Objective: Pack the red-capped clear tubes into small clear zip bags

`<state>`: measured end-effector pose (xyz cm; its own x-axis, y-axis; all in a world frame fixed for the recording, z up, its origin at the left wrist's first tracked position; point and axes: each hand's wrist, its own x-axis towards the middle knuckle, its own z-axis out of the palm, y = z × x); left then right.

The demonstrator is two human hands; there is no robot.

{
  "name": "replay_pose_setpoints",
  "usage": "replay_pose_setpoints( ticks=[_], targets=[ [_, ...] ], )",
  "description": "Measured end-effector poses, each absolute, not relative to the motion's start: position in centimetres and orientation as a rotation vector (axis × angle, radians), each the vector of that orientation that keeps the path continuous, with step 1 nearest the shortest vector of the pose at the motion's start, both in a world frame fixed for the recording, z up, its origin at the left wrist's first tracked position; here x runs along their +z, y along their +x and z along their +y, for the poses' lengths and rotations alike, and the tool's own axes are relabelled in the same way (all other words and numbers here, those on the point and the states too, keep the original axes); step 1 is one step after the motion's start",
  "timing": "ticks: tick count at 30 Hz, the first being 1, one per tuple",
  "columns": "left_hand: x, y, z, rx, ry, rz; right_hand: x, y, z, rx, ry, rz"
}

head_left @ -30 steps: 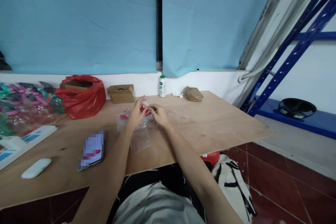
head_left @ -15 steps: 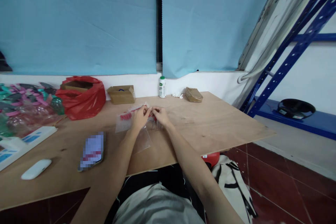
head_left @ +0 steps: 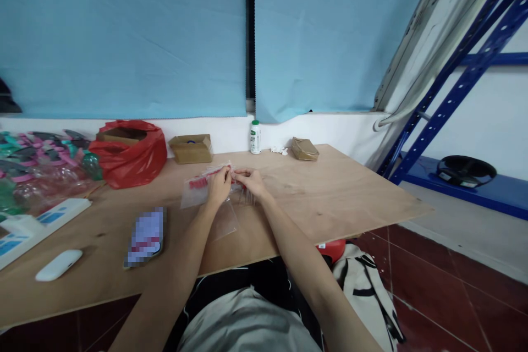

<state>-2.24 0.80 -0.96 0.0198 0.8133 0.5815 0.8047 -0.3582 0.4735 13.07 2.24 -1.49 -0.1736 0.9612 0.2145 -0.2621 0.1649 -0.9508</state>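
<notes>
Over the middle of the wooden table (head_left: 330,198), my left hand (head_left: 218,186) and my right hand (head_left: 251,181) meet with fingers pinched on a small clear plastic bag (head_left: 197,190) that has a red strip along its top and something red inside. The bag sticks out to the left of my left hand. Another clear bag (head_left: 225,220) lies flat on the table just below my hands. What the fingertips press is too small to make out.
A phone (head_left: 145,235) and a white oblong device (head_left: 58,265) lie at front left. A red bag holding a box (head_left: 130,151), a cardboard box (head_left: 190,148), a small bottle (head_left: 255,136) and a brown packet (head_left: 304,148) line the back. Blue shelving (head_left: 466,82) stands right.
My hands have drawn closer together on the bag, and the bag now lies more level, with its red strip stretched to the left. The view shifted very slightly.
</notes>
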Motion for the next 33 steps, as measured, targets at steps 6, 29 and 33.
replay_pose_setpoints(
  ticks=[6, 29, 33],
  targets=[
    [-1.0, -2.2, 0.7, 1.303, 2.284, 1.721, -0.8, 13.2, 1.6, 1.364, -0.794, -1.204],
    [0.0, -1.6, -0.4, 1.323, 2.279, 1.792, -1.2, 13.1, 2.5, 1.355, -0.880, -1.229],
    [0.9, -1.6, -1.0, 1.268, 2.227, 1.809, -0.6, 13.1, 1.9, 1.378, -0.815, -1.243]
  ],
)
